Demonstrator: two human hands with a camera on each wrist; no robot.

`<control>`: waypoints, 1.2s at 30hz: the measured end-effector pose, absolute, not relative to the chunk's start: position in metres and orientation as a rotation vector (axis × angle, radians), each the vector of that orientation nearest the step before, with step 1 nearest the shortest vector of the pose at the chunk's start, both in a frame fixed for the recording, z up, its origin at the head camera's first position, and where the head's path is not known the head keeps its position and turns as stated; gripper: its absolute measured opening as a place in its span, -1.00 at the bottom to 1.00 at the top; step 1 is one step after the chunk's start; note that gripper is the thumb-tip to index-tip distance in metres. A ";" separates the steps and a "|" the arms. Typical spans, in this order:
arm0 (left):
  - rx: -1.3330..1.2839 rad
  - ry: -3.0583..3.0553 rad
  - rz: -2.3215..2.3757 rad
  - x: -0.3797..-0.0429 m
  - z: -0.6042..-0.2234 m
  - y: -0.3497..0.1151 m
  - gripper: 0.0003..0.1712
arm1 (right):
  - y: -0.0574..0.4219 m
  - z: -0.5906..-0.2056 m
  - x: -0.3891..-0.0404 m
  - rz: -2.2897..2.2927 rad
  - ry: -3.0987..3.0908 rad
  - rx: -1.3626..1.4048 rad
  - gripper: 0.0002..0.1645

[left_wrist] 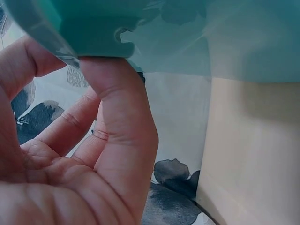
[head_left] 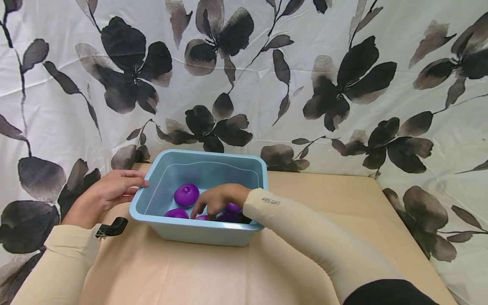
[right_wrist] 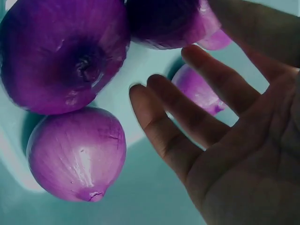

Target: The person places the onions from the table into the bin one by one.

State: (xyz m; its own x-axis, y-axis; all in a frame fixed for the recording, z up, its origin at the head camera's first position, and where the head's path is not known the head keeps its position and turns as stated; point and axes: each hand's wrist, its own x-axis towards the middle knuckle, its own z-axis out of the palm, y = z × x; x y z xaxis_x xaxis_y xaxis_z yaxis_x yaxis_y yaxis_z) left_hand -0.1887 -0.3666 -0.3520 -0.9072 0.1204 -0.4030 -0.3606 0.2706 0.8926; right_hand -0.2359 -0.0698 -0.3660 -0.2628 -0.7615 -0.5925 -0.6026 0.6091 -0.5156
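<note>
My left hand (head_left: 114, 190) pinches the left rim of a light blue plastic tub (head_left: 190, 233) between thumb and fingers. In the left wrist view the thumb (left_wrist: 119, 108) presses under the tub's lip, and the other fingers stay apart from it. Down inside the tub is my right hand (head_left: 215, 201), among several purple onions. Its fingers (right_wrist: 164, 136) are spread and slightly bent in the right wrist view. A dark onion (right_wrist: 164, 21) lies right at the topmost digit; a large onion (right_wrist: 61, 56) and a paler onion (right_wrist: 77, 154) lie to the left. Another onion (right_wrist: 197, 89) shows behind the fingers.
The tub stands on a tan-covered table (head_left: 324, 203), near its back edge. Behind it hangs a white cloth (head_left: 274, 106) with black and grey flowers. A black band (head_left: 112, 227) is worn on the left wrist.
</note>
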 end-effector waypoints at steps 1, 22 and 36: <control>-0.219 2.155 1.672 -0.188 -0.352 -0.367 -0.86 | -0.071 -0.367 -0.235 -0.208 1.976 -1.098 -0.28; -0.218 2.148 1.671 -0.187 -0.352 -0.367 -0.89 | -0.070 -0.363 -0.231 -0.034 2.318 -1.017 -0.46; -0.198 2.239 1.561 -0.193 -0.350 -0.365 -0.55 | -0.027 -0.319 -0.239 -0.345 2.466 -0.901 -0.35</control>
State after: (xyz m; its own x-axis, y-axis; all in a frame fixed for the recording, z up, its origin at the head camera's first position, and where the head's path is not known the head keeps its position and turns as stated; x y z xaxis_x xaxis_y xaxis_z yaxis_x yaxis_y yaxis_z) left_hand -0.1930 -0.3650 -0.3498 -0.9092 0.1108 -0.4014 -0.3383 0.3654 0.8672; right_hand -0.2386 -0.0272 -0.3185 -0.6630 -0.6577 -0.3575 -0.5343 0.7503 -0.3894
